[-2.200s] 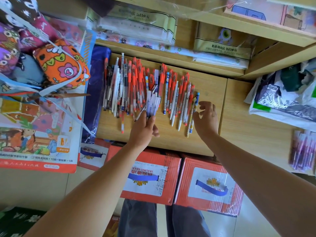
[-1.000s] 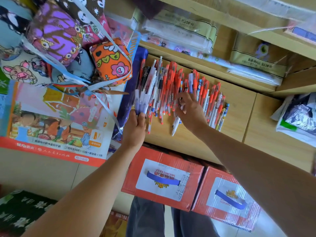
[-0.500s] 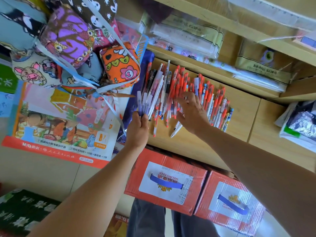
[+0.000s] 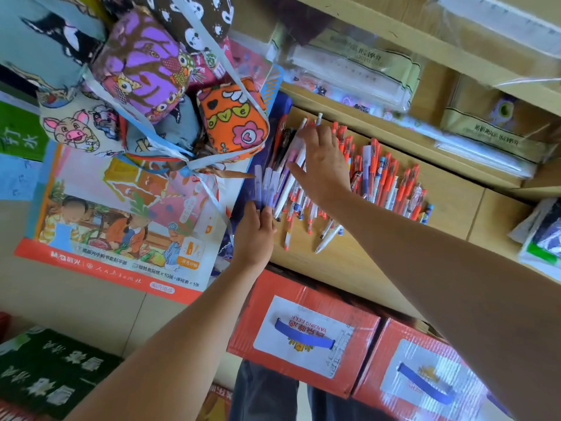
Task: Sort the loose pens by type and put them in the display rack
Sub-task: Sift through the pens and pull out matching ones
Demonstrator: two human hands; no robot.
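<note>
Pens point(image 4: 385, 180): lying loose in one crowded row on the wooden surface point(image 4: 449, 208) just below a shelf board point(image 4: 422, 142), far too many for a sure count, most wearing orange caps, a few white or blue among them. Gripping a separate bundle of clear pens point(image 4: 264, 185) at the row's left end, three pale purple caps showing plainly: left hand point(image 4: 254, 235), fingers curled round the lower ends, forearm coming up from the lower left. Reaching across from the right, palm down: right hand point(image 4: 326, 168), fingers stretched out and blurred, touching pens in the left part of the row, thumb splayed toward the bundle, clamping nothing that can be made out. Hovering near each other, not touching: both hands. Standing side by side under the surface's front edge: two red cartons, the left carton point(image 4: 303, 326) reading "YANJING BEER" upside down beside a blue strap handle, the right carton point(image 4: 425, 381) carrying print too blurred for reading. Lying at the left: one printed pack point(image 4: 121, 226) bearing Chinese writing with "×10" in it. Resting above it, tied with pale ribbon: one bunch of patterned fabric pouches point(image 4: 142, 65), at least five, the orange pouch point(image 4: 232, 120) showing the letters "ove".
</note>
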